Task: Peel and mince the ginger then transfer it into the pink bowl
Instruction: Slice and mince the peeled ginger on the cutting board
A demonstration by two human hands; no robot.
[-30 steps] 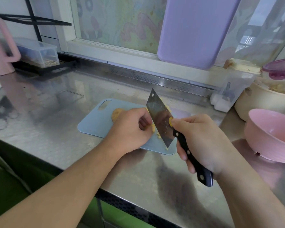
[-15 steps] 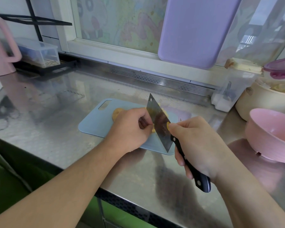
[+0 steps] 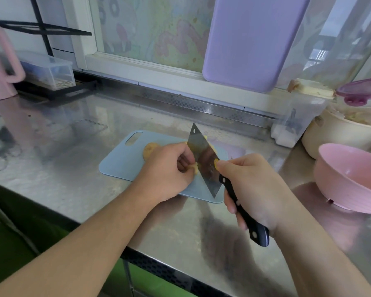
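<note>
A home kitchen is shown. A stainless-steel desk (image 3: 77, 151) is set beneath a window (image 3: 150, 28) covered with patterned film. A blue cutting board (image 3: 120, 163) is laid on the steel, and a lilac cutting board (image 3: 251, 39) is propped against the window. A cleaver (image 3: 204, 159) is held over the blue board. A pink bowl (image 3: 347, 179), a cream pot (image 3: 334, 133), clear plastic containers (image 3: 51, 69) and a pink jug (image 3: 0, 67) are ranged along the edges.
</note>
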